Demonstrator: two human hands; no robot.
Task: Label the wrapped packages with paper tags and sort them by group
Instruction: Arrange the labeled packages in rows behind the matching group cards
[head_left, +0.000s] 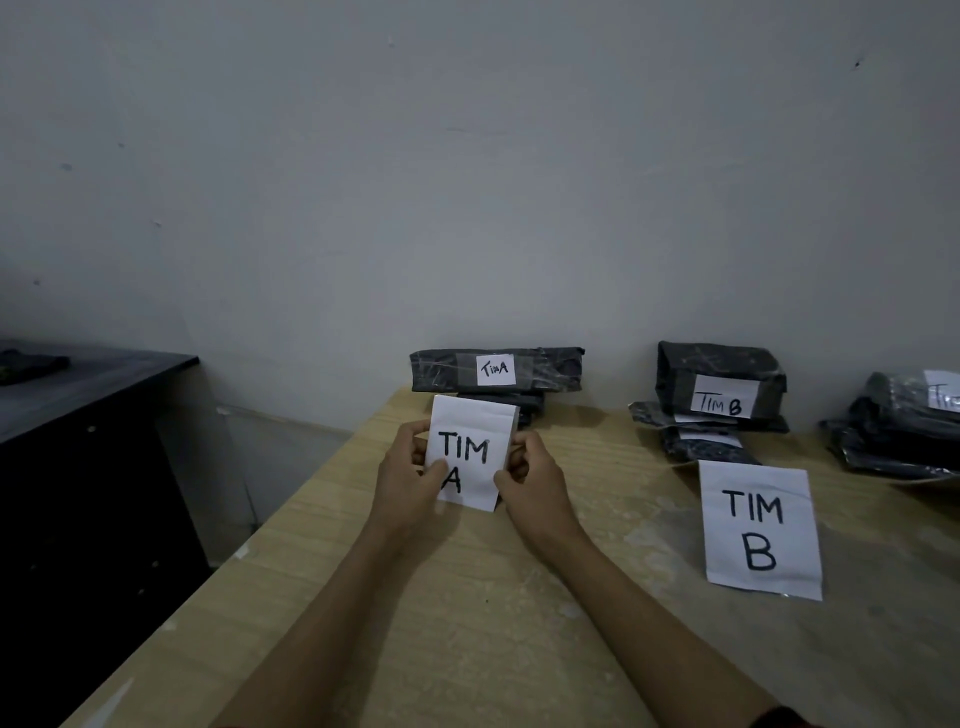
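Note:
A white paper sheet reading "TIM A" (472, 436) is held upright between both hands above the wooden table (467, 623). My left hand (408, 478) pinches its left edge and my right hand (532, 480) pinches its right edge. Right behind it, against the wall, lies a small stack of black wrapped packages (550, 369) with a small "TIM A" tag (496, 369). To the right sits a second stack of black packages (722, 395) tagged "TIM B" (719, 402). A large "TIM B" sheet (761, 530) lies flat in front of that stack.
A third pile of black wrapped packages (904, 431) with a partly cut-off tag sits at the far right edge. A dark cabinet (88, 467) stands left of the table with a dark object (31, 364) on top. A plain wall runs behind the table.

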